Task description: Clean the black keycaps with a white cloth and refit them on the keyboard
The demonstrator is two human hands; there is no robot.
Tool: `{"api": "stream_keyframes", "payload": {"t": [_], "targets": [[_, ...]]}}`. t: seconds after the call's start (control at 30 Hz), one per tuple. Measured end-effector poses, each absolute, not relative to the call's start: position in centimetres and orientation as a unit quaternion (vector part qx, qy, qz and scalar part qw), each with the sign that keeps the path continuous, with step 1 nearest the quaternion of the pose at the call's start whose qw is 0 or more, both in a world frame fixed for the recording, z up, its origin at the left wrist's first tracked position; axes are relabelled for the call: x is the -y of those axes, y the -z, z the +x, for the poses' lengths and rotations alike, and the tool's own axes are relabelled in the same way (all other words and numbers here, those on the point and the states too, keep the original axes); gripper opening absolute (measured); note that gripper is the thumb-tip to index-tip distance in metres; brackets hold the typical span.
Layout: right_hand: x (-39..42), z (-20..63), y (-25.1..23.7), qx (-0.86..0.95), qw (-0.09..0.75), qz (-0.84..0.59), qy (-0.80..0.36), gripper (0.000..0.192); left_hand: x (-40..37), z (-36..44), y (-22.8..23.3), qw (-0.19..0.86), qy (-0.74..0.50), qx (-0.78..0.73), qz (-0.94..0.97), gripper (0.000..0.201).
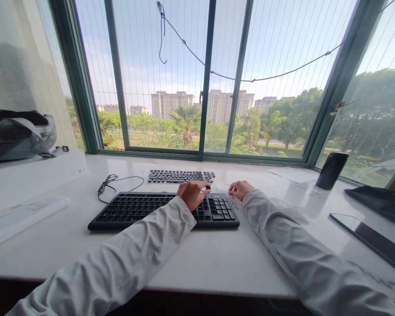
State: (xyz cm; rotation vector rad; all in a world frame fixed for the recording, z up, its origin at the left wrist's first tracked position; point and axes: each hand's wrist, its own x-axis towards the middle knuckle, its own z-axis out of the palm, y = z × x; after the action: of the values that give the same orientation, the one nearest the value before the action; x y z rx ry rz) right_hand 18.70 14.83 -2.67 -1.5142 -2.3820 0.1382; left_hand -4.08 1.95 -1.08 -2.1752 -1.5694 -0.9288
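Observation:
A black keyboard (134, 208) lies on the white desk in front of me. My left hand (191, 194) is above its right part, thumb and fingers pinching a small black keycap (208, 188). Behind the keyboard, many loose black keycaps (181, 176) are laid out in rows like a keyboard layout. My right hand (240, 190) rests just beyond the keyboard's right back corner, its fingers curled and close together. Whitish, see-through material lies by these fingertips; what they hold, if anything, is too small to make out.
The keyboard's cable (108, 184) is coiled at the back left. At left, a headset-like device (23, 131) sits on a white box (36, 180). To the right are a black cylinder (332, 171), clear plastic (289, 210), paper (294, 175) and a dark tablet (371, 239). Windows (202, 87) stand behind.

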Motion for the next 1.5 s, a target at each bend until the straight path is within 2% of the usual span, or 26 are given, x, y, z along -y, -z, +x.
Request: {"api": "stream_keyframes", "payload": {"t": [0.1,0.2,0.3,0.47,0.63,0.77,1.03,1.2,1.5], "targets": [[-14.8,18.0,2.2,0.808,0.202,-0.549,-0.068,0.026,-1.9,-4.0,1.1,0.152,0.338,0.533,-0.761,0.025],[-14.1,16.7,1.6,0.788,0.263,-0.508,-0.228,0.035,-1.7,-3.9,0.9,0.149,0.336,0.531,-0.764,0.029],[-12.6,15.0,1.5,0.781,0.278,-0.391,-0.400,0.041,-1.5,-3.8,0.6,0.150,0.326,0.545,-0.758,0.035],[-9.8,12.7,1.6,0.735,0.324,-0.290,-0.520,0.038,-1.2,-3.7,0.3,0.168,0.300,0.581,-0.738,0.035],[-8.7,11.9,1.4,0.700,0.372,-0.256,-0.553,0.041,-1.2,-3.7,0.4,0.198,0.267,0.598,-0.730,0.034],[-8.7,11.8,1.5,0.708,0.392,-0.249,-0.532,0.042,-1.2,-3.7,0.3,0.200,0.275,0.614,-0.712,0.034],[-9.4,12.6,1.8,0.759,0.356,-0.259,-0.479,0.041,-1.0,-3.6,0.1,0.117,0.355,0.589,-0.716,0.041],[-9.3,12.7,1.7,0.749,0.325,-0.261,-0.515,0.042,-1.0,-3.5,0.2,0.124,0.340,0.597,-0.716,0.040],[-9.7,12.7,1.9,0.681,0.358,-0.238,-0.593,0.039,-0.8,-3.5,-0.1,0.086,0.397,0.575,-0.710,0.035]]}}
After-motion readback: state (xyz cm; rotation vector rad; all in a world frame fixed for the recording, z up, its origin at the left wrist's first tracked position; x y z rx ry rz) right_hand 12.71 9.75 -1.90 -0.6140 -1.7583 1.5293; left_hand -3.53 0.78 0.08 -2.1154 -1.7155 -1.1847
